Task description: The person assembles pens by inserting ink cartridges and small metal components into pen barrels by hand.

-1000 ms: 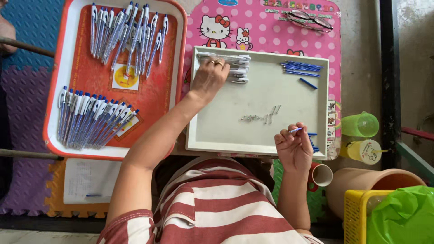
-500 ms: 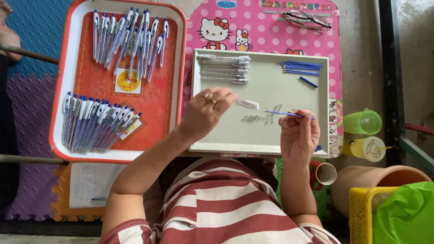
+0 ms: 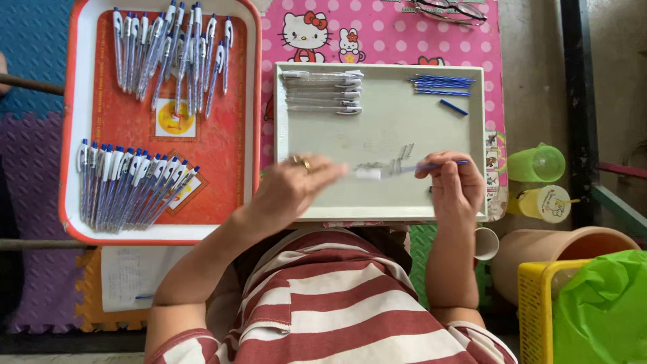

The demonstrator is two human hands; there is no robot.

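Pinched in the fingers of the left hand [image 3: 293, 185] was a clear pen barrel [image 3: 367, 173], its white end pointing right over the white tray [image 3: 384, 135]; the hand was blurred, so how tightly the fingers closed could not be told exactly. Just right of it, the right hand [image 3: 455, 185] had finger and thumb closed on a thin blue refill [image 3: 438, 164], whose tip met the barrel's end above the tray's front half.

Far left stood a red tray [image 3: 162, 128] bearing two lots of finished pens: one bunch [image 3: 172, 50] lay loosely along its far edge, and a neat fanned row [image 3: 131, 185] lay along its near left side, with a small yellow picture card [image 3: 175, 119] between them. On the white tray, a stack of empty clear barrels [image 3: 322, 91] lay in the far left corner, and a small bundle of blue refills [image 3: 441, 84] lay in the far right corner, one stray refill [image 3: 453, 107] just below it. Some small springs [image 3: 394, 158] rested near the tray's middle, close to the hands. Both trays sat on a pink dotted table [image 3: 377, 34]. Further right stood a green cup [image 3: 538, 164], a yellow cup [image 3: 542, 202] and a yellow basket [image 3: 539, 310].
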